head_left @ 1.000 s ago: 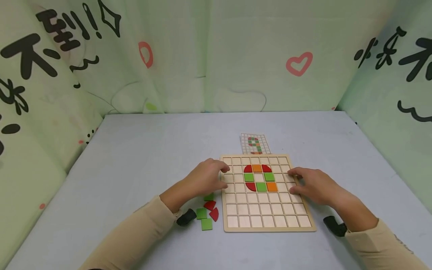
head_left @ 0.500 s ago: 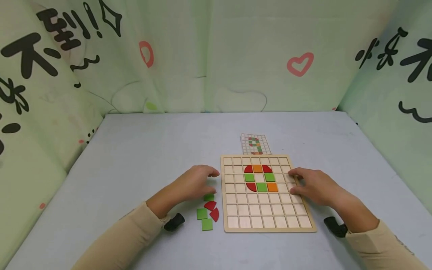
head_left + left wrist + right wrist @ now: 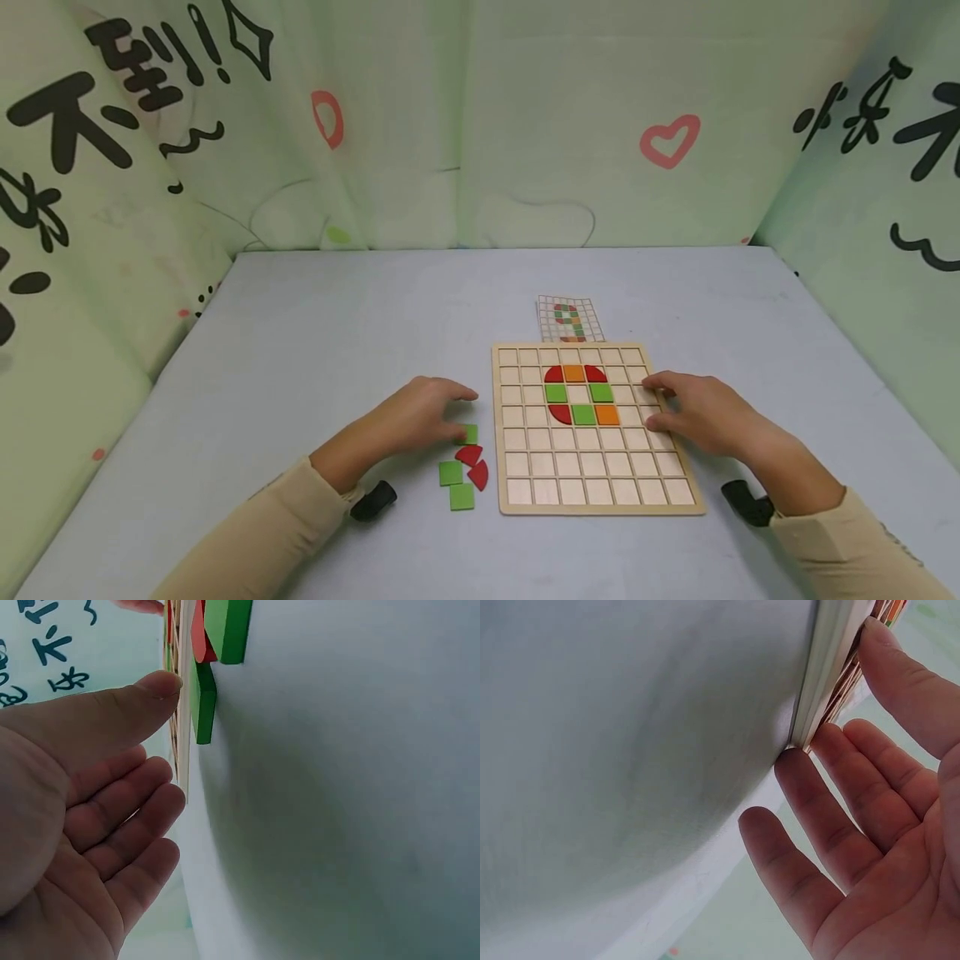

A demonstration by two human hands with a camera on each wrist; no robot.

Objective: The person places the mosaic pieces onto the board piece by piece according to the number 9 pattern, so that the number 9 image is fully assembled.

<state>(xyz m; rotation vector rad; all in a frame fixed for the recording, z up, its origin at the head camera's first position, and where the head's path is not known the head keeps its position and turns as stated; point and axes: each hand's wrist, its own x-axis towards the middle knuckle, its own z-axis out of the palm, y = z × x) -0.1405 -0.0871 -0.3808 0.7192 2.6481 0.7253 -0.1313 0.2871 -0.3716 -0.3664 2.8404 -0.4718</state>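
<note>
The wooden grid board (image 3: pixel 600 492) lies flat with a ring of red, orange and green pieces in its upper middle. My right hand (image 3: pixel 708 417) rests on the board's right edge, thumb and fingertips touching the frame, as the right wrist view (image 3: pixel 885 802) also shows. Left of the board, my left hand (image 3: pixel 408 421) hovers with fingers apart and holds nothing; its thumb is over a green square (image 3: pixel 471 434). Below it lie two more green squares (image 3: pixel 451 473) (image 3: pixel 462 497) and two red quarter pieces (image 3: pixel 468 454) (image 3: pixel 477 475). The left wrist view shows the relaxed left fingers (image 3: pixel 154 814).
Behind the board, partly covered by its top edge, lies a printed pattern card (image 3: pixel 570 317) with a coloured grid figure. The pale table (image 3: pixel 337 317) is bounded by a light green curtain (image 3: pixel 525 125) with black writing and red hearts.
My left hand has let go of the board's left edge and moved left and slightly toward me, over the loose pieces. The right hand stays at the board's right edge.
</note>
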